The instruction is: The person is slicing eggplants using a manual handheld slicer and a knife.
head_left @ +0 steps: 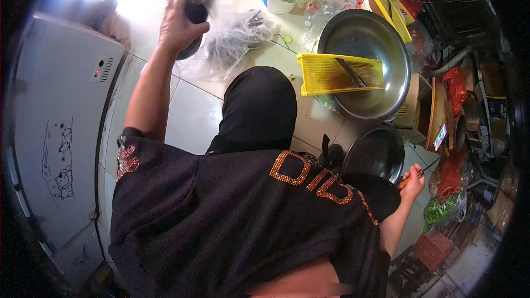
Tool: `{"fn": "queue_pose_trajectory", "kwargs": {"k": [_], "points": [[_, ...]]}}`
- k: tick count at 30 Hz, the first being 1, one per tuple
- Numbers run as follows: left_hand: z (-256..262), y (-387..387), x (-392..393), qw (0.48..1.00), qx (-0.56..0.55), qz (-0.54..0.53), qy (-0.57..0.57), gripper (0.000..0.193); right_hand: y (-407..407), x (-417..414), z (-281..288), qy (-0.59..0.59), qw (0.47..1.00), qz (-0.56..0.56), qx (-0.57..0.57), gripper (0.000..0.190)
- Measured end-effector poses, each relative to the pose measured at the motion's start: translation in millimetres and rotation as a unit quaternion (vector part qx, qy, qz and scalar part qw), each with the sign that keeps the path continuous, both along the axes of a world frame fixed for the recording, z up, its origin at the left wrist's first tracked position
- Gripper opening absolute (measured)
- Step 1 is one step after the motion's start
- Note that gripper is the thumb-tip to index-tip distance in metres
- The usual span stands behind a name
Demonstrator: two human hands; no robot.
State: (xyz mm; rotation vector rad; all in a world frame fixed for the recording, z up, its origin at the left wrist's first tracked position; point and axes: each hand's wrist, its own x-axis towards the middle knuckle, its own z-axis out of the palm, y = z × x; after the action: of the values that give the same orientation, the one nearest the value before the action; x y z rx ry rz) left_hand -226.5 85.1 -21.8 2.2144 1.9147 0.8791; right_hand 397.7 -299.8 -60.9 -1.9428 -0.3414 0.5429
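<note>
My left hand (180, 25) is raised at the upper left, closed around a dark, smooth, elongated object (195, 11) that is blurred. Beside it on the tiled floor lies a clear plastic bag (236, 41) with dark contents. At the lower right, my right hand (411, 182) grips a small tool by its wooden handle (403, 183); a thin dark part seems to stick out past the fist. A metal bowl (374, 153) stands just above that hand. Over the rim of a large steel basin (360, 29) rests a yellow mandoline slicer (327, 75) with a slanted blade.
A white chest freezer (70, 103) runs along the left. At the top stands a white bucket (278, 5) under a plastic bag. Another yellow slicer (383, 4) leans behind the basin. Cardboard boxes (416, 107), a lit phone (440, 137) and bagged greens (445, 211) crowd the right.
</note>
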Motion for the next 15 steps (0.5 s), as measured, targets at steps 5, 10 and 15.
{"fn": "queue_pose_trajectory", "kwargs": {"k": [5, 10, 15], "points": [[9.2, 4.0, 16.0, 0.957, -0.237, 0.0, 0.165, 0.081, -11.2, 4.6, -4.3, 0.015, 0.999, -0.008, 0.031, 0.026], [-38.2, -22.9, -17.0, 0.871, -0.377, -0.001, 0.317, 0.058, -25.1, 14.3, -7.8, 0.036, 0.999, -0.003, 0.04, 0.024], [-59.1, -69.1, -63.1, 0.866, -0.46, 0.08, 0.18, 0.07, -27.3, 11.5, -8.6, 0.054, 0.998, -0.009, 0.035, 0.022]]}}
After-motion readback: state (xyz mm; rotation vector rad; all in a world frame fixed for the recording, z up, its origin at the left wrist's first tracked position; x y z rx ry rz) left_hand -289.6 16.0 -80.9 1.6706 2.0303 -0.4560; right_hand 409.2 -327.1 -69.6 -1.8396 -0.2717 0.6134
